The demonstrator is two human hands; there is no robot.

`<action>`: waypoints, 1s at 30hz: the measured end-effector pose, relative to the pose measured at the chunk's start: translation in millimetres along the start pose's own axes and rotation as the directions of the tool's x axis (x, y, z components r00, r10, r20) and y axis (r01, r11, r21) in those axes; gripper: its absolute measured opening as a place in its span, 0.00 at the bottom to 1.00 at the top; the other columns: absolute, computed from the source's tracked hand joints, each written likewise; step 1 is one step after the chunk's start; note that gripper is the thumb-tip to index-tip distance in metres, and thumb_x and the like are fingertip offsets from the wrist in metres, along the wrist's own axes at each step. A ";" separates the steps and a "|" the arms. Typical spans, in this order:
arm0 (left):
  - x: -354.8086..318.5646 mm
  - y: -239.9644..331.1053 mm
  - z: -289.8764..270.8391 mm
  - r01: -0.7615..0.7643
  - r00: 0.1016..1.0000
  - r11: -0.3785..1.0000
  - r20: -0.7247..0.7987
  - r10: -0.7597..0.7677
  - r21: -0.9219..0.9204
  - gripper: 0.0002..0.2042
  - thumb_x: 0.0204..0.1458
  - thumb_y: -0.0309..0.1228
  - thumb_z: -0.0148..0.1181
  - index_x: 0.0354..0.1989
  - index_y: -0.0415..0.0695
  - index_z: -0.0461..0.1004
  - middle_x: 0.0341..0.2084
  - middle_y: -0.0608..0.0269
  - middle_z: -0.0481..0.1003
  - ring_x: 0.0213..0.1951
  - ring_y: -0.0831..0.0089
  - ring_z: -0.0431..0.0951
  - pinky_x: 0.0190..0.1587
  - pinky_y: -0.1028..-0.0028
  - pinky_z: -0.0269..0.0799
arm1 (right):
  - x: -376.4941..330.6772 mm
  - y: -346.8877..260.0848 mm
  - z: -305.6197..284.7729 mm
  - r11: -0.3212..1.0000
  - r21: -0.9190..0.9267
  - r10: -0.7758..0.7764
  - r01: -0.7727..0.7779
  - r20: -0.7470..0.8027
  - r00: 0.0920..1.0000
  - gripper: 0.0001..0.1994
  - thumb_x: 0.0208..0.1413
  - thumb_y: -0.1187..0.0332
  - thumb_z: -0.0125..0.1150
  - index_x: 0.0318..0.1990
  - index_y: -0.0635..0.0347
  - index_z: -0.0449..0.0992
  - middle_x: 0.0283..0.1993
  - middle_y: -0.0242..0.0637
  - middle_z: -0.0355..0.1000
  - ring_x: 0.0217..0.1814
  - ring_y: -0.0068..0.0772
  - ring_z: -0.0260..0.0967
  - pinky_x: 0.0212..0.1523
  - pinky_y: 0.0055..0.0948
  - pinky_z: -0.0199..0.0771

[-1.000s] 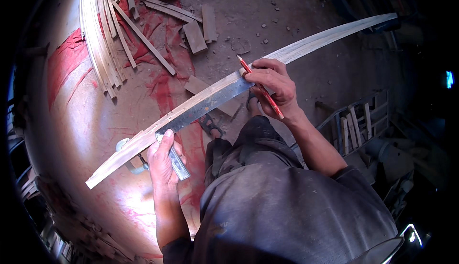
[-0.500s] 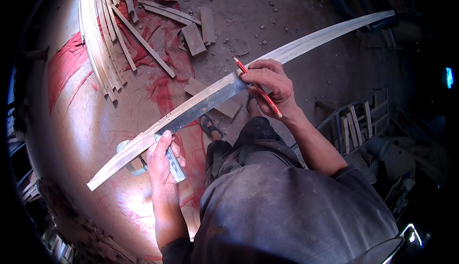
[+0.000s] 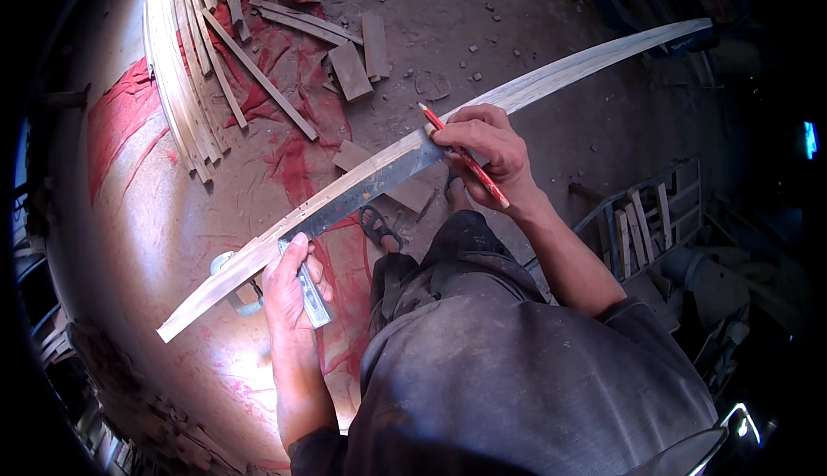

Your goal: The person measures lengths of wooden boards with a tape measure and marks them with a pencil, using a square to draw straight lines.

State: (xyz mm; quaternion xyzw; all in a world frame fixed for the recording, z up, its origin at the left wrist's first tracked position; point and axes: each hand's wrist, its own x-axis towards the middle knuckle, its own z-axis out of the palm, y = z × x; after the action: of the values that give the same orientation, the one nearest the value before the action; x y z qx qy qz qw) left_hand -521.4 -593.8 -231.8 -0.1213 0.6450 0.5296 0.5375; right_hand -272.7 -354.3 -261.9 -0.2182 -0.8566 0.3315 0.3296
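Your left hand (image 3: 291, 280) pinches a metal ruler (image 3: 366, 187) flat against the long wood strip (image 3: 551, 75) — steadying both; your right hand (image 3: 487, 153), toward two o'clock, grips a red pencil (image 3: 469, 164), tip seemingly on the strip.

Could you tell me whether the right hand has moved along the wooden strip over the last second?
No; the right hand stays where the square's blade ends.
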 end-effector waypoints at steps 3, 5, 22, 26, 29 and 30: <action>-0.8 1.0 1.3 -0.003 1.000 1.000 0.002 0.003 -0.005 0.15 0.64 0.39 0.64 0.39 0.37 0.74 0.14 0.62 0.69 0.11 0.72 0.68 0.12 0.69 0.67 | 1.6 -1.2 -1.1 1.000 0.008 -0.005 0.005 0.006 1.000 0.19 0.50 0.79 0.70 0.50 0.54 0.82 0.47 0.31 0.83 0.53 0.42 0.76 0.59 0.38 0.71; -0.8 1.4 1.5 -0.008 1.000 1.000 0.024 0.008 -0.019 0.14 0.64 0.38 0.64 0.38 0.37 0.74 0.14 0.62 0.69 0.10 0.72 0.67 0.12 0.69 0.67 | 2.8 -1.7 -0.9 1.000 0.030 -0.002 0.002 -0.001 1.000 0.19 0.50 0.79 0.69 0.50 0.53 0.81 0.45 0.32 0.82 0.53 0.44 0.75 0.60 0.40 0.69; -4.5 0.3 -4.3 0.070 0.994 0.984 0.091 -0.056 -0.163 0.14 0.67 0.40 0.60 0.41 0.39 0.75 0.16 0.59 0.73 0.14 0.68 0.72 0.17 0.66 0.71 | 4.2 -0.8 -0.2 1.000 -0.020 -0.016 0.016 -0.004 1.000 0.18 0.50 0.78 0.72 0.50 0.53 0.82 0.46 0.32 0.83 0.53 0.43 0.76 0.59 0.39 0.72; -5.7 -3.1 -5.2 0.121 0.974 0.967 0.214 -0.072 -0.225 0.13 0.69 0.39 0.58 0.43 0.39 0.76 0.18 0.58 0.74 0.16 0.67 0.75 0.19 0.66 0.73 | 1.3 1.3 -1.4 1.000 -0.023 -0.006 0.005 -0.016 1.000 0.18 0.50 0.79 0.70 0.50 0.54 0.81 0.45 0.32 0.82 0.53 0.43 0.75 0.58 0.39 0.71; -3.1 -8.1 1.9 0.147 0.962 0.955 0.261 -0.077 -0.258 0.13 0.69 0.38 0.57 0.43 0.39 0.75 0.18 0.58 0.75 0.17 0.67 0.75 0.19 0.66 0.73 | -1.1 6.8 -8.8 0.998 -0.060 -0.006 0.004 -0.027 1.000 0.14 0.57 0.74 0.73 0.51 0.53 0.84 0.48 0.32 0.84 0.54 0.41 0.76 0.59 0.39 0.74; -1.2 -10.7 6.3 0.153 0.952 0.948 0.298 -0.066 -0.279 0.12 0.69 0.37 0.57 0.43 0.39 0.75 0.18 0.58 0.75 0.16 0.67 0.75 0.19 0.66 0.74 | -1.8 9.0 -12.5 0.997 -0.070 0.015 -0.017 -0.021 1.000 0.13 0.59 0.73 0.72 0.51 0.52 0.84 0.48 0.32 0.83 0.56 0.41 0.76 0.59 0.39 0.74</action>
State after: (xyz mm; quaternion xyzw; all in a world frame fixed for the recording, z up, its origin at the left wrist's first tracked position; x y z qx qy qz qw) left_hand -509.6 -593.6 -235.8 -0.1593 0.4656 0.6019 0.6289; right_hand -261.2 -343.9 -262.0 -0.2399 -0.8625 0.3016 0.3280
